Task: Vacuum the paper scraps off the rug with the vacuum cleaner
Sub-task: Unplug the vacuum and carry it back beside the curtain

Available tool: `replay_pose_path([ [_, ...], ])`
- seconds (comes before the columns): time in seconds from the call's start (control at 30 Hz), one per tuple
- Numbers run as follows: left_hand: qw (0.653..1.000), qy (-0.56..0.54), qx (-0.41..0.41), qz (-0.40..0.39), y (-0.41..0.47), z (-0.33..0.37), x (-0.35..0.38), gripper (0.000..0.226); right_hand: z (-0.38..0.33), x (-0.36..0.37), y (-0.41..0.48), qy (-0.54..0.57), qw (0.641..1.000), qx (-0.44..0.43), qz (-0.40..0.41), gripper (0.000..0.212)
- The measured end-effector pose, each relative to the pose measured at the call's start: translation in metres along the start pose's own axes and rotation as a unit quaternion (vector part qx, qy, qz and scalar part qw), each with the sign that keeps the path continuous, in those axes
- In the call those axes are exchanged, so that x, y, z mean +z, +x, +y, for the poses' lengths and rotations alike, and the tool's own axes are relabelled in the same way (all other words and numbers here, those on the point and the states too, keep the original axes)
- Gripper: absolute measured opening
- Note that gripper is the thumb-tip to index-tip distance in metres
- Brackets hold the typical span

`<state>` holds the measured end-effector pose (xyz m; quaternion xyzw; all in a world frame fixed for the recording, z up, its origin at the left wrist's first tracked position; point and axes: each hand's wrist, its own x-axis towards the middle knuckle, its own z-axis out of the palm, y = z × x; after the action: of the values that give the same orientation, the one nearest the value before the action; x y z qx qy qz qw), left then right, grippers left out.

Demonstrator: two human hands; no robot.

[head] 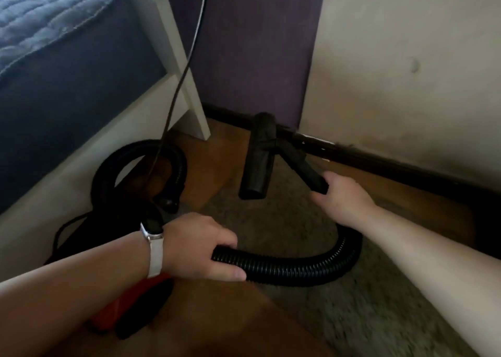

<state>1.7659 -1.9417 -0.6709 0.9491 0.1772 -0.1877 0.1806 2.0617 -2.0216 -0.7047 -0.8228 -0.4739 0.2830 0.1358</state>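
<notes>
The bed (54,71) fills the left side, its quilted grey cover cut off by the edge of the view and a white frame below it. To the right rises a cream wall (406,58), with a purple panel (252,44) in the corner and a dark skirting board (406,172) along the bottom. The wooden floor (217,153) shows between them.

The rug (366,302) lies over the near right part. Its pile is blurred, so I cannot make out small bits on it.

The vacuum cleaner (122,310) sits by the bed. It is mostly hidden under the left forearm, with only some red and black casing showing. Its black ribbed hose (298,271) loops beside the bed, then curves across the rug and disappears behind the right wrist.

The floor nozzle (257,156) rests at the rug's far edge, its near end on the pile and its far end by the skirting. A short tube (306,169) slants back from it.

The left hand (195,245) is wrapped around the hose, thumb underneath. The right hand (344,196) grips the near end of the tube, its fingertips out of sight. A watch (153,227) on a pale strap sits on the left wrist. A thin cord (176,90) hangs down in front of the bed frame.
</notes>
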Motion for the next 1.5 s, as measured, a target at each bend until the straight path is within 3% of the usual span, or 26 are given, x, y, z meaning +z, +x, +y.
replay_pose_path([
  [0.23, 0.996, 0.083, 0.025, -0.026, 0.045, 0.015, 0.007, 0.048, 0.055, 0.013, 0.005, 0.029, 0.998, 0.049, -0.020, 0.020],
  [0.37, 0.995, 0.096, 0.028, -0.012, 0.063, 0.011, 0.015, 0.049, 0.064, 0.011, 0.014, 0.029, 0.999, 0.040, -0.009, 0.019],
  [0.53, 0.999, 0.052, 0.012, -0.002, 0.066, 0.005, 0.011, 0.057, 0.057, 0.002, 0.019, 0.034, 0.999, 0.009, -0.016, 0.019],
  [0.77, 0.996, -0.052, -0.026, -0.065, 0.021, 0.024, -0.049, 0.065, 0.015, -0.046, -0.034, 0.082, 0.993, 0.068, -0.040, 0.014],
  [0.87, 0.992, -0.114, -0.044, -0.015, -0.002, 0.029, -0.090, 0.088, -0.020, -0.074, -0.053, 0.071, 0.992, 0.090, -0.043, 0.014],
  [0.93, 0.987, -0.145, -0.054, 0.041, -0.014, 0.028, -0.120, 0.089, -0.046, -0.091, -0.062, 0.052, 0.993, 0.095, -0.051, 0.016],
  [1.1, 0.971, -0.180, -0.072, 0.141, -0.033, 0.012, -0.193, 0.061, -0.107, -0.130, -0.080, 0.030, 0.991, 0.114, -0.069, 0.014],
  [1.5, 0.934, -0.198, -0.158, 0.252, -0.034, -0.036, -0.332, 0.030, -0.191, -0.209, -0.102, 0.008, 0.984, 0.173, -0.028, 0.017],
])
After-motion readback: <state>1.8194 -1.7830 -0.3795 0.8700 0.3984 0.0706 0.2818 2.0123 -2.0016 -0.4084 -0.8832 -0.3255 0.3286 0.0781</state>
